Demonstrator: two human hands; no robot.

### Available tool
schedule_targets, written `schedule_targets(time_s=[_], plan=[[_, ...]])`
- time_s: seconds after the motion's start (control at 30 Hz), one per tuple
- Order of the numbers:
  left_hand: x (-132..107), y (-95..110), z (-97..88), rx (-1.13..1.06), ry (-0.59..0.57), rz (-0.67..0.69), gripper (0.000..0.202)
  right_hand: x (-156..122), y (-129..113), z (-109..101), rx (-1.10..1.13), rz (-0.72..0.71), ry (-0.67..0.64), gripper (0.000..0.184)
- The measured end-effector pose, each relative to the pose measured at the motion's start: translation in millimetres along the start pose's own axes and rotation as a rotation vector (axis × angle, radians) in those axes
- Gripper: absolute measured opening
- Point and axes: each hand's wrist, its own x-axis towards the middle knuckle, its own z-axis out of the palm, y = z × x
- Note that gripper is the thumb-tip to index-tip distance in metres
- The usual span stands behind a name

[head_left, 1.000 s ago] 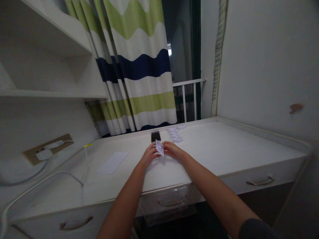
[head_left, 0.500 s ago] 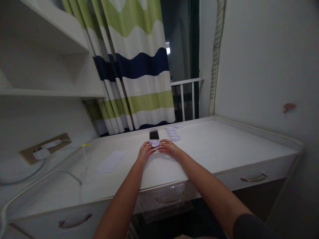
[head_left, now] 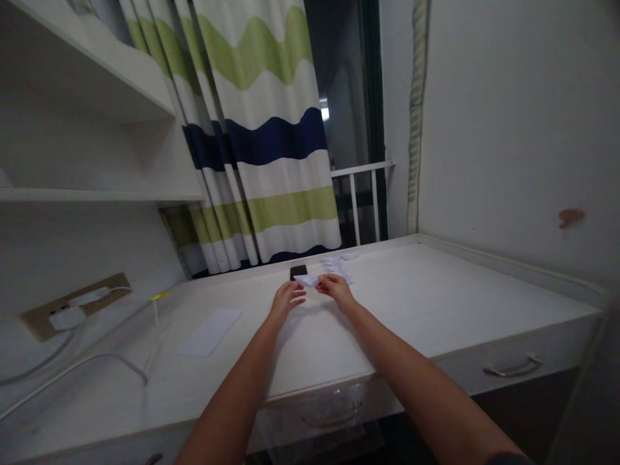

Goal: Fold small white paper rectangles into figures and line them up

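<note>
A small folded piece of white paper [head_left: 307, 281] is held just above the desk between both hands. My left hand [head_left: 285, 302] pinches its left end, with the lower fingers spread apart. At the right end, the fingers of my right hand [head_left: 335, 289] close on the paper. Directly behind it lies a dark phone [head_left: 298, 271], partly covered by the paper. Several folded white paper pieces [head_left: 334, 263] sit in a row at the back, partly hidden by my right hand.
A flat white sheet [head_left: 210, 332] lies on the left of the white desk [head_left: 411, 303]. Cables [head_left: 97, 358] run from a wall socket [head_left: 72, 307] at the left. A striped curtain [head_left: 271, 181] hangs behind, a shelf [head_left: 101, 194] juts out upper left, and drawers line the front.
The folded paper has turned in my hands and now looks flatter and more pointed. My right hand has shifted slightly, and the whole view has tilted upward a little.
</note>
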Motion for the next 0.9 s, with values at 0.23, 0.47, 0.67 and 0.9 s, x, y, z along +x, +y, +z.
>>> schedule_targets(time_s=[0.23, 0.47, 0.67, 0.9], plan=[[39, 7, 24.2, 0.092, 0.043, 0.058, 0.014, 30, -26, -20, -0.205, -0.062, -0.003, 0.007], [98, -5, 55.2, 0.189, 0.003, 0.065, 0.006, 84, -46, -59, -0.311, -0.128, 0.048, 0.008], [137, -13, 80.8, 0.227, -0.048, 0.04, 0.008, 120, -48, -86, -0.307, -0.104, 0.133, 0.008], [166, -24, 107.2, 0.258, -0.062, 0.004, 0.005, 144, -53, -107, -0.336, -0.082, 0.271, 0.007]])
